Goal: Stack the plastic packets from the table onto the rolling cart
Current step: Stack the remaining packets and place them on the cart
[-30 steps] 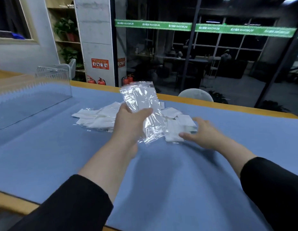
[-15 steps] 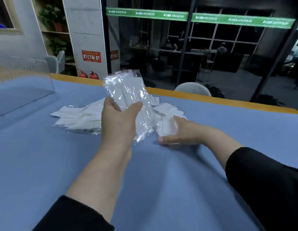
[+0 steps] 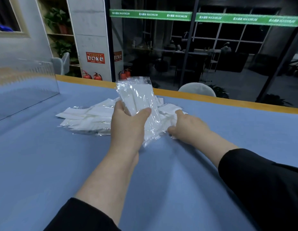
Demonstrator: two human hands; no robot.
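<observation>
Left hand [image 3: 128,125] grips raised packets [image 3: 140,104]; right hand [image 3: 186,125] pinches packet in pile [image 3: 88,119] on table [image 3: 45,164]

Packets [image 3: 88,120]: clear glossy plastic film, crinkly with glare spots, white matt paper-like or cloth-like fill inside. Held packet [image 3: 140,104], gripped by the left hand [image 3: 128,125]: same shiny wrinkled film over white contents. Counter [image 3: 45,164]: blue matt cloth cover, smooth, soft folds near the right hand [image 3: 186,125]; far edge is wood-look trim, satin. Divider [image 3: 25,87]: clear glossy acrylic or glass, cannot tell which. Sleeves [image 3: 264,185]: black matt cloth. Pillar [image 3: 88,30]: grey rough concrete look.
</observation>
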